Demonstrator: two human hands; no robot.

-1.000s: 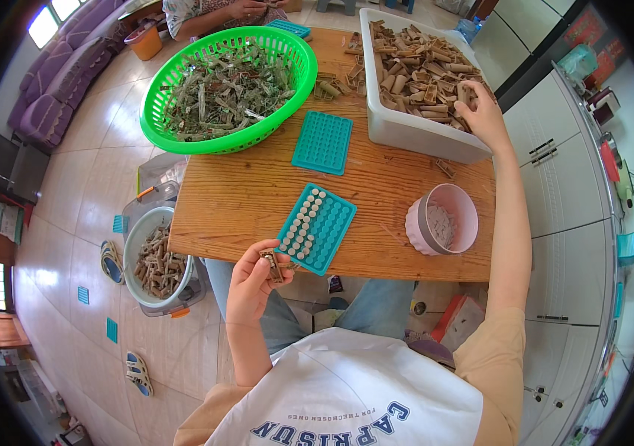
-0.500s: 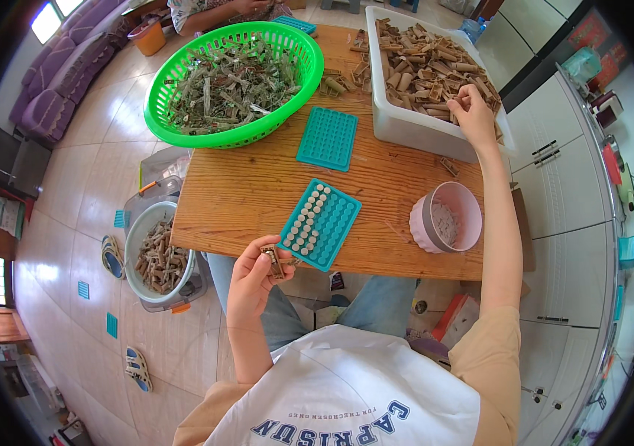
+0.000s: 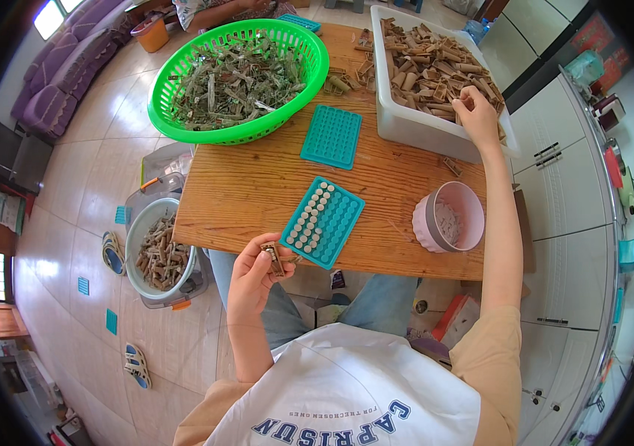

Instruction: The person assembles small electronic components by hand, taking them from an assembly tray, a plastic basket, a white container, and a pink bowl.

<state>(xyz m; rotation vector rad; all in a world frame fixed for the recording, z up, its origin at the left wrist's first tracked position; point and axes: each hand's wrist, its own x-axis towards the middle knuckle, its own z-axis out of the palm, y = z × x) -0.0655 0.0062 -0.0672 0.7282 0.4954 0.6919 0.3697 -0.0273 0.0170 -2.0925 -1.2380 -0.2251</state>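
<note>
My left hand point(image 3: 252, 279) is closed around a small brown rectangular casing point(image 3: 275, 260), just off the table's front edge. Beside it lies a teal tray point(image 3: 342, 227) of round pockets, its left rows filled with whitish discs point(image 3: 307, 223). My right hand point(image 3: 478, 119) reaches into a white plastic bin point(image 3: 421, 132) heaped with brown casings point(image 3: 436, 67). Its thumb and fingers are pinched together at the heap's near right side; what is between them is too hard to make out. Nearer me stands a pink cup point(image 3: 425, 223) with pale grey pieces inside.
On the wooden table point(image 3: 243, 193) sit a green basket point(image 3: 183, 134) of greyish-green strips and a second teal tray point(image 3: 332, 137). A pale bucket point(image 3: 136, 275) of brown pieces stands on the floor to the left. Another person's arm point(image 3: 231, 11) shows across the table.
The whole view has shifted slightly. My right hand stays at the bin, its fingers a little changed in pose. My left hand still holds the casing.
</note>
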